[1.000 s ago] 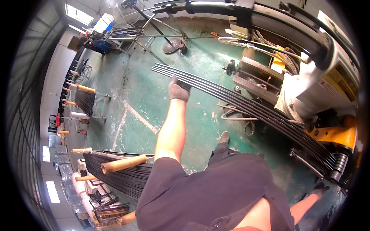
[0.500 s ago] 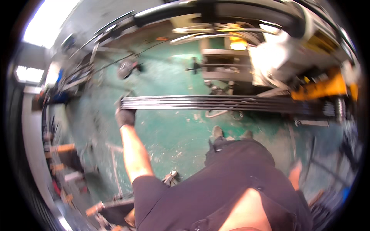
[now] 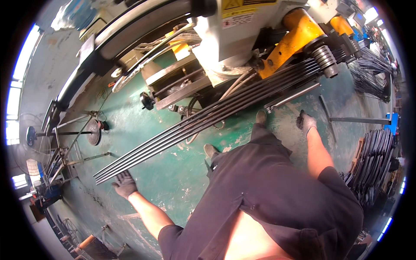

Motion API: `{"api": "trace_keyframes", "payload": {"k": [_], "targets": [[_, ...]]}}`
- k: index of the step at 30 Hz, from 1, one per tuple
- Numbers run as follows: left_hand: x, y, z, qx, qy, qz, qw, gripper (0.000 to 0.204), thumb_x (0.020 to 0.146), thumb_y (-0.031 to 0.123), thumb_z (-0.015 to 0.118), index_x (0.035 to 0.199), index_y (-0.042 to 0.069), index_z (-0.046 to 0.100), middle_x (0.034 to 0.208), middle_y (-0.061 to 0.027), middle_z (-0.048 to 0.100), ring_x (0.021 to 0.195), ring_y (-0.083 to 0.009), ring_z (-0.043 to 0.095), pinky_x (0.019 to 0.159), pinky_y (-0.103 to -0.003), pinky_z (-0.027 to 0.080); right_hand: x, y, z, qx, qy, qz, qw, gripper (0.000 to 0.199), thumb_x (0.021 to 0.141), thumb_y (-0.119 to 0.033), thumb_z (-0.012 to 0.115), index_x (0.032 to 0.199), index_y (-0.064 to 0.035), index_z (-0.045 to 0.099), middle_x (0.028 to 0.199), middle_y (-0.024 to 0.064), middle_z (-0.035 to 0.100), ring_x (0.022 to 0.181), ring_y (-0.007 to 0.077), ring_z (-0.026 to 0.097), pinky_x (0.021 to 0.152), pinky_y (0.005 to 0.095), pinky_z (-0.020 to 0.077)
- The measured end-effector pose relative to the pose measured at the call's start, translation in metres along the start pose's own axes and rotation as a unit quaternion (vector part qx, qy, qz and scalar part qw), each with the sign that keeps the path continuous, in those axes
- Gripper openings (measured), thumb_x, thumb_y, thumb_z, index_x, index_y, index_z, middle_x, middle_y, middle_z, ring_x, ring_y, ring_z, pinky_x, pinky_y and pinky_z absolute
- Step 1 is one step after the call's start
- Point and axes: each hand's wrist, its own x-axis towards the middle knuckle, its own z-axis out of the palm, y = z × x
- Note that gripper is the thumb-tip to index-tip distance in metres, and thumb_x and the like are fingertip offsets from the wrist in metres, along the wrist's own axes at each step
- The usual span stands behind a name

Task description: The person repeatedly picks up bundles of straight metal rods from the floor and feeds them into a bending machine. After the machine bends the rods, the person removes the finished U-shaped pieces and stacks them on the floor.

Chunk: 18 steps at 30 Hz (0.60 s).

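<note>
Several long, dark metal tubes [image 3: 197,120] lie side by side, slanting from the machine at upper right down to their free ends at left. My left hand [image 3: 125,185], in a dark grey glove, is at the near side of those ends. Its fingers are stretched out against or just under the nearest tube; exact contact is hard to tell. My right hand [image 3: 307,121], in a grey glove with dark fingertips, hangs loosely bent over the floor. Nothing shows in it. Close by is the machine's orange arm [image 3: 291,43] with a coiled spring [image 3: 325,60].
A white machine body [image 3: 238,39] stands ahead, with a metal slide frame [image 3: 182,89] below it. Metal stands [image 3: 65,151] are at left. Bundles of dark bent rods [image 3: 372,162] sit at right. A narrow steel bar [image 3: 359,120] extends beside my right hand.
My view has turned right, so the tubes now slant. My left hand, earlier closed round the tube ends, now has its fingers stretched out. My right hand has come forward.
</note>
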Motion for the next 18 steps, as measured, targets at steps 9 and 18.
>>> {"api": "trace_keyframes", "payload": {"k": [9,18], "targets": [[-0.144,-0.345,0.011,0.079,0.066,-0.188,0.977,0.061,0.109,0.045,0.048,0.155,0.004,0.045,0.162,-0.0147,0.045,0.149,-0.0313,0.044,0.122,-0.052,0.037,0.302,-0.025,-0.071,-0.066,-0.110,0.115,0.985,0.024,0.103,-0.030,0.065,0.103,-0.0058,0.067,0.077,0.0099,0.068,0.059,0.0280,0.067,0.054,0.0434,0.0571],[-0.329,-0.569,0.046,0.801,-0.493,0.270,0.206,0.038,0.098,0.026,0.058,0.131,0.010,0.067,0.147,-0.0193,0.057,0.137,-0.0370,0.055,0.117,-0.050,0.043,0.306,-0.182,-0.071,-0.161,-0.191,0.031,0.968,0.019,0.100,-0.019,0.069,0.095,-0.0004,0.065,0.075,0.0103,0.063,0.061,0.0225,0.060,0.056,0.0383,0.0495]]}}
